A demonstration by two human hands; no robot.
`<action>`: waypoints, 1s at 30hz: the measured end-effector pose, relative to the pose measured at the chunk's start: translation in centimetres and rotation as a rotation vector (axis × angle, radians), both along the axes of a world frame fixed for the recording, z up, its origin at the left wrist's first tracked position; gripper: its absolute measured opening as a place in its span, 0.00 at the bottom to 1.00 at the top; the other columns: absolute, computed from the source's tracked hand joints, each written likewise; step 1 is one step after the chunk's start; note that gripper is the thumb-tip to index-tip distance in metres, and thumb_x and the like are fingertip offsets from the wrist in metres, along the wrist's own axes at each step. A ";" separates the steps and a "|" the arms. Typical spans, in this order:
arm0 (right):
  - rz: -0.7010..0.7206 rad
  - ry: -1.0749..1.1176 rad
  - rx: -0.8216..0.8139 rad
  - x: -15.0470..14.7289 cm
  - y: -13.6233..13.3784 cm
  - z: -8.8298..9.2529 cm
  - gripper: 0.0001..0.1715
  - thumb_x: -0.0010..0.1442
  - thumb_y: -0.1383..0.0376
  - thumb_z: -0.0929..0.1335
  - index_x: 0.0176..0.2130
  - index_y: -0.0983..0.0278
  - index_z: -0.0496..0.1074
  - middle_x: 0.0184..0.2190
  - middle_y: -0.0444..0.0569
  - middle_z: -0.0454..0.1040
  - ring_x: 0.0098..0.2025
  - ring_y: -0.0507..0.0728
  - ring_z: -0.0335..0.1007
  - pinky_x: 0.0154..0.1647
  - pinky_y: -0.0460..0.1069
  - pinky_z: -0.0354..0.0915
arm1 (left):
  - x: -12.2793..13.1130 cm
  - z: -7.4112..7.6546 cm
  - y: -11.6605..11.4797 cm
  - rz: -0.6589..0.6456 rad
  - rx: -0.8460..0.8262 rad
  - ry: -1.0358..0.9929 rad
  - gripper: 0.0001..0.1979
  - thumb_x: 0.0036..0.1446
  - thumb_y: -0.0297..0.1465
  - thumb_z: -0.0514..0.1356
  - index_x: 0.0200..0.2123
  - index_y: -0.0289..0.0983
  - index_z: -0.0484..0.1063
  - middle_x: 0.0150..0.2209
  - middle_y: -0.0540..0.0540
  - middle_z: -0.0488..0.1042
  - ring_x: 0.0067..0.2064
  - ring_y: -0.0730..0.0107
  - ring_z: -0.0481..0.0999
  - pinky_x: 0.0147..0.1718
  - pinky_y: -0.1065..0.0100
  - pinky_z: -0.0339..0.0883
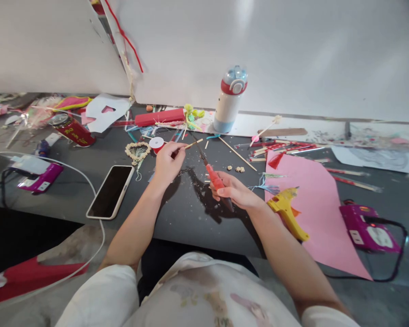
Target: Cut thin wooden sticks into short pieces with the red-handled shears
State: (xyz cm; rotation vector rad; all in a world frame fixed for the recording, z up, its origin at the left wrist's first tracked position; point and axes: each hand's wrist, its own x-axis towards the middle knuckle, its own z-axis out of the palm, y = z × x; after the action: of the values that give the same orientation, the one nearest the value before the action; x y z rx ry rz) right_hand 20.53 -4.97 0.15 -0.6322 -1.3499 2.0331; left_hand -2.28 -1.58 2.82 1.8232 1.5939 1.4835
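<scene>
My left hand (170, 164) pinches a thin wooden stick (193, 144) between thumb and fingertips; the stick points right. My right hand (234, 190) is wrapped round the handle of a red-handled knife (215, 176). Its narrow dark blade reaches up and left to the stick, and whether the two touch I cannot tell. Beside my left hand lie a spool of red thread (156, 144) and a beaded heart ring with a tassel (137, 152). A longer wooden stick (237, 154) and several small beige pieces (239, 169) are on the dark table beyond my right hand.
A phone (111, 191) and a red can (72, 130) are at left. A bottle (230, 100) stands at the back. On the right, a yellow glue gun (288, 211) rests on pink paper (322, 218), near a corded purple box (370, 227). A white cable (75, 169) crosses the left edge.
</scene>
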 end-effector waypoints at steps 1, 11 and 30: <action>-0.002 -0.006 0.008 0.0 0.0 -0.1 0.24 0.50 0.56 0.75 0.40 0.63 0.64 0.26 0.38 0.59 0.25 0.48 0.52 0.26 0.47 0.55 | 0.1 0.0 0.0 -0.003 -0.012 -0.018 0.08 0.56 0.28 0.58 0.34 0.39 0.79 0.27 0.51 0.73 0.27 0.74 0.67 0.29 0.69 0.64; -0.248 0.100 -0.011 -0.5 0.3 0.2 0.23 0.47 0.56 0.74 0.39 0.61 0.63 0.25 0.37 0.60 0.23 0.49 0.56 0.27 0.48 0.57 | 1.0 2.6 -0.8 -0.241 -0.337 -0.802 0.22 0.66 0.49 0.48 0.27 0.40 0.57 0.25 0.51 0.58 0.23 0.76 0.58 0.23 0.69 0.60; -0.306 0.141 -0.017 -0.6 -0.3 1.2 0.29 0.45 0.55 0.77 0.43 0.61 0.68 0.26 0.38 0.59 0.23 0.48 0.53 0.25 0.49 0.57 | 3.4 4.2 -5.5 -0.516 -0.454 -0.734 0.25 0.68 0.52 0.40 0.26 0.39 0.48 0.28 0.48 0.57 0.25 0.75 0.59 0.22 0.66 0.62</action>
State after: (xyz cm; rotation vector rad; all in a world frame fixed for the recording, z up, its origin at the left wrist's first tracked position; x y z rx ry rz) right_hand 19.89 -5.25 1.30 -0.6471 -1.0829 1.8076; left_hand 1.14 -7.08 7.06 1.1133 0.9042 1.2046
